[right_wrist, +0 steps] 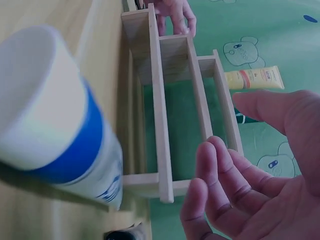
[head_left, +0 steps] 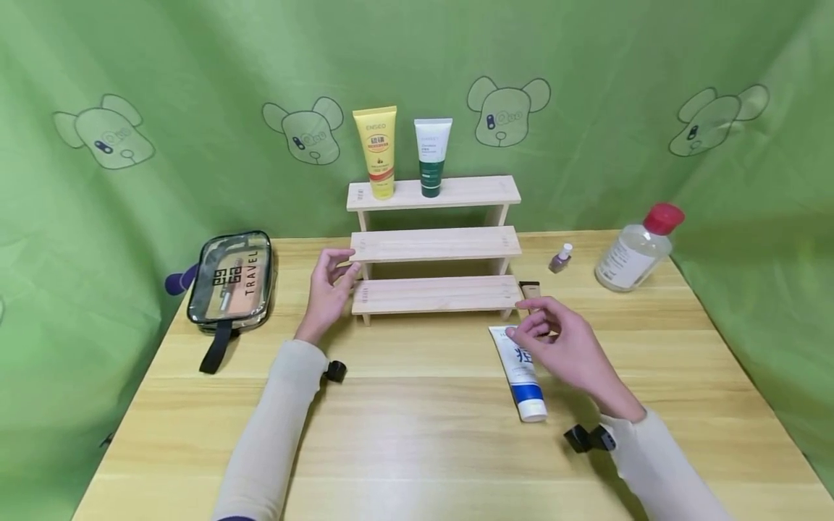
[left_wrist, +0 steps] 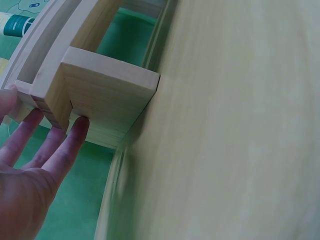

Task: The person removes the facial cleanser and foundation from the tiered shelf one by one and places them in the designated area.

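Observation:
A three-tier wooden shelf (head_left: 435,244) stands on the table, with a yellow tube (head_left: 378,148) and a white-and-green tube (head_left: 431,155) upright on its top tier. My left hand (head_left: 332,289) is at the shelf's left end; in the left wrist view its fairly straight fingers (left_wrist: 67,142) touch the wooden end. Near the right end of the bottom tier, my right hand (head_left: 560,344) hovers with loosely bent fingers and the thumb apart, holding nothing. Below it a white tube with a blue band (head_left: 526,392) lies on the table, partly covered by that hand in the head view.
A clear travel pouch (head_left: 237,278) with a black strap lies at the left. Toward the right are a small purple bottle with a white cap (head_left: 560,258) and a clear bottle with a red cap (head_left: 633,255). A small brown item (head_left: 529,289) sits beside the shelf. Green cloth (head_left: 417,58) hangs behind.

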The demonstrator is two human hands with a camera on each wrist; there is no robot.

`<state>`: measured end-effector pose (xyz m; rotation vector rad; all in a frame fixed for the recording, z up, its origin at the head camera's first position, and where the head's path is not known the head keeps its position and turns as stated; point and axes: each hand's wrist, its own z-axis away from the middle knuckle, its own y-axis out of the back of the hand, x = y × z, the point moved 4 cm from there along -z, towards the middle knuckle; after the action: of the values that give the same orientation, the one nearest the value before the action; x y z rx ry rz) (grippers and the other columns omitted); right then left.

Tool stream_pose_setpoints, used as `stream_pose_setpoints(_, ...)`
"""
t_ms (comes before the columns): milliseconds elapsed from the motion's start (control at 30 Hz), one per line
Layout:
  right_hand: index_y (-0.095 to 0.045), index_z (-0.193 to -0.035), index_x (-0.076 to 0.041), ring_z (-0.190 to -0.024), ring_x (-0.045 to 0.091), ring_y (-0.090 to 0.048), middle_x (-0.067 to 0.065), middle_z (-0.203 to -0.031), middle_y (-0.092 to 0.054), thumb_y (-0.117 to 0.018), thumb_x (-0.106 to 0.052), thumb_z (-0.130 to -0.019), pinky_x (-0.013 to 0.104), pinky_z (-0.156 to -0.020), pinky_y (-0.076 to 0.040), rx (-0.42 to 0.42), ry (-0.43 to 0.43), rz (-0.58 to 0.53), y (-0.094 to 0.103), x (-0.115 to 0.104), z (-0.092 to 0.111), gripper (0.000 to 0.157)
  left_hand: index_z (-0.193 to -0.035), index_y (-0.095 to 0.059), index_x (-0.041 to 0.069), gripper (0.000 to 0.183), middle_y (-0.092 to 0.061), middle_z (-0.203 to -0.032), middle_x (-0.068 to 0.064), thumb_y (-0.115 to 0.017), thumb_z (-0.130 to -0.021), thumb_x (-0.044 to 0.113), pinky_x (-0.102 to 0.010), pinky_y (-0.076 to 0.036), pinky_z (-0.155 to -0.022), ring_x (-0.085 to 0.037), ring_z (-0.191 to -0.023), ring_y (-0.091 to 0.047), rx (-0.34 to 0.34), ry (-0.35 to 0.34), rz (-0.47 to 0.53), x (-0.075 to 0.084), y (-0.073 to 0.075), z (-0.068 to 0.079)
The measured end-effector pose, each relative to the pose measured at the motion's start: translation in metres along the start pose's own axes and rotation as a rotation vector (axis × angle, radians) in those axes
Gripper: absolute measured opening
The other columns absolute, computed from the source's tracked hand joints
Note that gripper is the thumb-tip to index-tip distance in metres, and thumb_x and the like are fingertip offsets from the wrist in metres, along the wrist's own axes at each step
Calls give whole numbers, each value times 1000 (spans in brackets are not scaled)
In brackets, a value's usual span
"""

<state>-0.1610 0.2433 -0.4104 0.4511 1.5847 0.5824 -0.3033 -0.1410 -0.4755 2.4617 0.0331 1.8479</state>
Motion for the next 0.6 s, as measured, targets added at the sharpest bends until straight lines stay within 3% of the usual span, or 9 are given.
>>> stream_pose_setpoints(267,-63,-142,-4,-89,9,-70,14,-109,-78,-82,-23,-101,17,-75,-62,32,33,-17,-1,-14,-22,49,-137,-54,-1,31,-63,-149,-20,-64,-109,4,-37,-66,-106,-45,-128,-67,6,6,-11,1,0,1)
stream_pose_setpoints(600,-64,-140,-3,-93,6,-70,14,-110,-72,-80,-12,-101,14,-79,-64,82,141,-187,-14,-29,-43,43,-137,-53,-2,32,-62,-149,-21,-65,-108,4,-49,-65,-110,-45,-130,-67,-7,-15,11,-1,1,-2)
